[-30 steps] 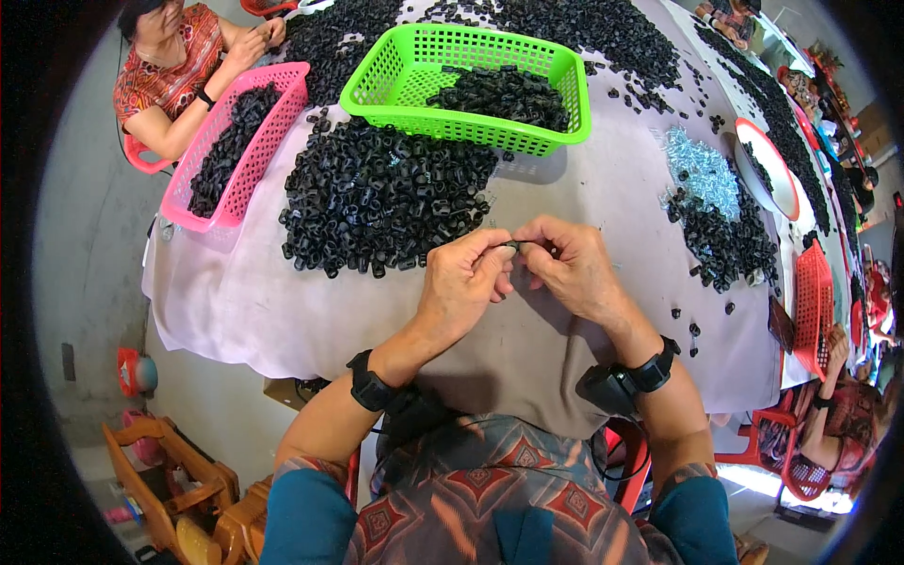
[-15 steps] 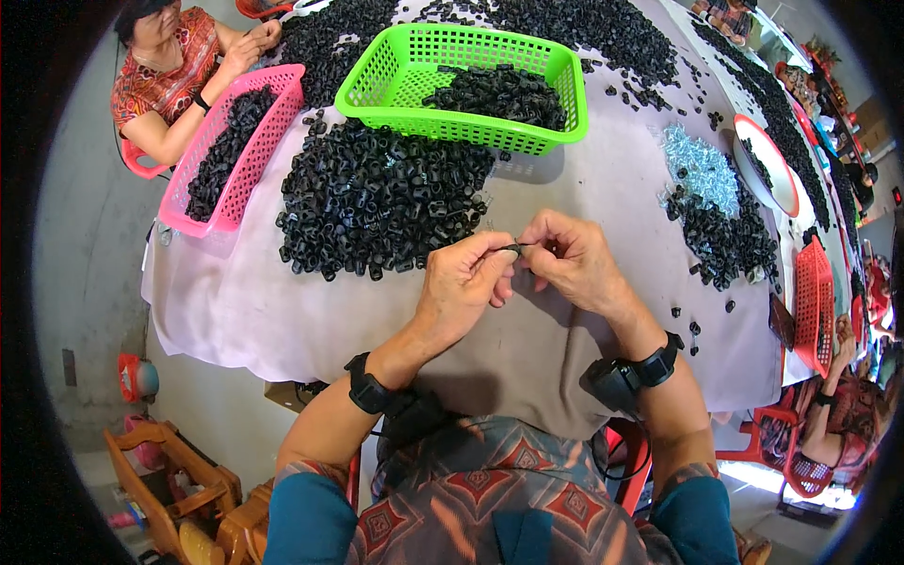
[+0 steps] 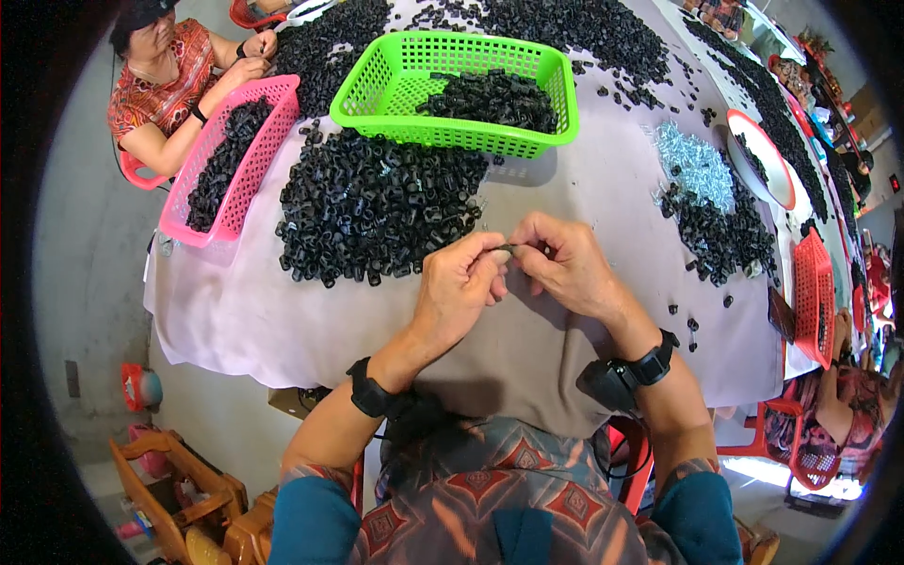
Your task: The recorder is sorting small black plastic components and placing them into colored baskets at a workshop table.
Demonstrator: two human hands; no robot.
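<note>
My left hand (image 3: 459, 282) and my right hand (image 3: 567, 268) meet over the cloth-covered table. Between their pinched fingertips is a small black plastic piece (image 3: 509, 249), mostly hidden by the fingers. A broad pile of black ring-like plastic pieces (image 3: 377, 212) lies just beyond and left of my left hand. Past it stands a green basket (image 3: 457, 132) partly filled with black pieces. To the right of my right hand lie a heap of shiny, pale small parts (image 3: 695, 165) and more black pieces (image 3: 723, 240).
A pink basket (image 3: 268, 141) of black parts stands at the left, near a seated co-worker (image 3: 174, 71). Toward the right edge are a white red-rimmed bowl (image 3: 759, 160) and a red basket (image 3: 812, 292). Wooden furniture (image 3: 179, 490) stands at lower left.
Both hands keep their pinch on the black piece with only a slight shift of the fingers. The whole view has shifted a little. The co-worker's hands at the left have moved slightly.
</note>
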